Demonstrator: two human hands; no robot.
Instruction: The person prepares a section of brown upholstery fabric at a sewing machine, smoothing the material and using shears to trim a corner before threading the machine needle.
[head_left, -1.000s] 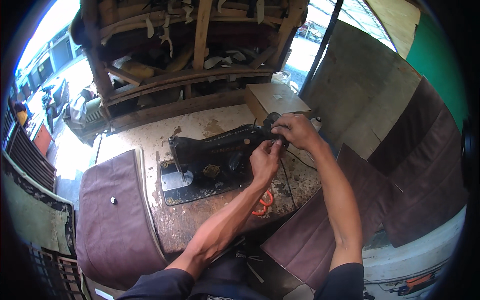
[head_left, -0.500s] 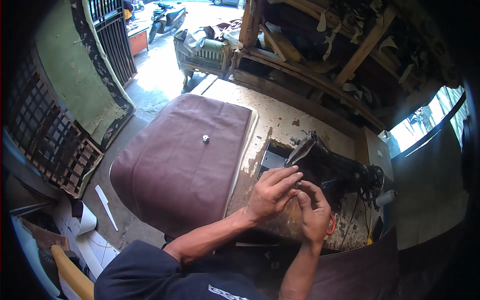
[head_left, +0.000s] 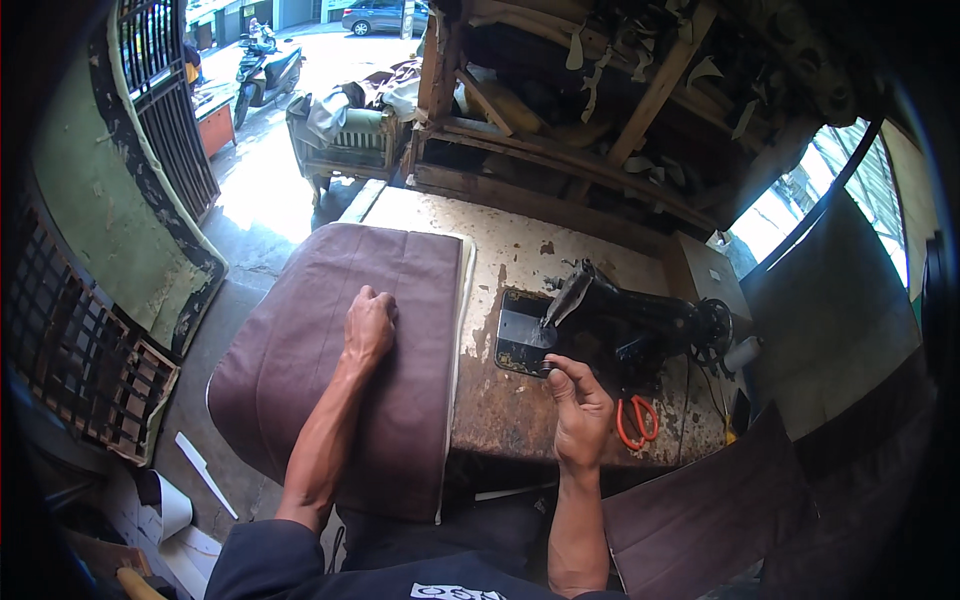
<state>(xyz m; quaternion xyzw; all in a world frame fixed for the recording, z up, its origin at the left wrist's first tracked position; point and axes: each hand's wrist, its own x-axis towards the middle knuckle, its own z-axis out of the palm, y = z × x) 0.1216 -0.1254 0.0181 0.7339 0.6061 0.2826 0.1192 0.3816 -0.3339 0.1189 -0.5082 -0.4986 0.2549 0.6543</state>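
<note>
My left hand [head_left: 371,322] rests on the maroon-brown cover [head_left: 300,370], its fingers curled down so that whatever is in them is hidden. Between the thumb and fingers of my right hand [head_left: 582,408] is a small dark bobbin [head_left: 546,367], raised in front of the sewing machine [head_left: 640,320]. The black machine stands on the worn table, its bright metal plate [head_left: 521,328] just beyond the bobbin.
Red-handled scissors [head_left: 637,421] lie right of my right hand on the worn tabletop [head_left: 500,410]. Brown material [head_left: 700,500] hangs at the near right. A wooden rack [head_left: 560,140] stands behind the table. White strips [head_left: 205,475] lie low on the left.
My hands have parted. The left has moved left onto the cover, where a small silver metal piece lay; that piece is now out of sight. My right hand keeps its pinch. The view has shifted.
</note>
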